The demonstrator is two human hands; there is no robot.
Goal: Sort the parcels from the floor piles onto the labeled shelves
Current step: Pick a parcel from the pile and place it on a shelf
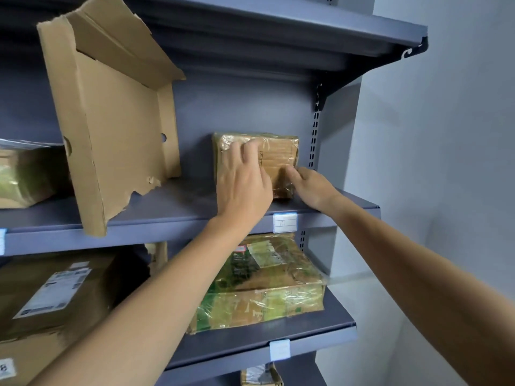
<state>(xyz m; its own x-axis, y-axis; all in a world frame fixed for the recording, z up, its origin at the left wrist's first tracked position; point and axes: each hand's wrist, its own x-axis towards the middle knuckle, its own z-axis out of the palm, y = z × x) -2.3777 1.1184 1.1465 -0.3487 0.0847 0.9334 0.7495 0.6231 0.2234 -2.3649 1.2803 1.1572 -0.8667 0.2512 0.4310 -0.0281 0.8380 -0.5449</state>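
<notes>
My left hand (242, 182) lies flat on the front face of the small parcel (281, 154), fingers spread and fairly straight, pressing rather than gripping. My right hand (312, 185) comes in from the side, its outstretched fingers touching the parcel's lower right corner and nothing curled round it. I judge both palms are placed this way to push the parcel back and square it up, since a flat push slides it without tipping it. The parcel stands on its edge on the shelf (181, 218), wrapped in clear tape, directly under my left fingers and just left of my right fingertips. It sits close to the back panel (245, 107), though I cannot tell whether it touches. It is at the right end of the shelf, near the slotted upright (315, 129), and above the white label (284, 222) clipped to the shelf's front lip, so this looks like its assigned slot; the writing on the label is too faint for me to read. To the left, well apart from the parcel, a torn cardboard tray (117, 129) leans upright and acts as a divider. On the lower shelf (250, 346) sits a green-taped parcel (264, 285), already put away.
</notes>
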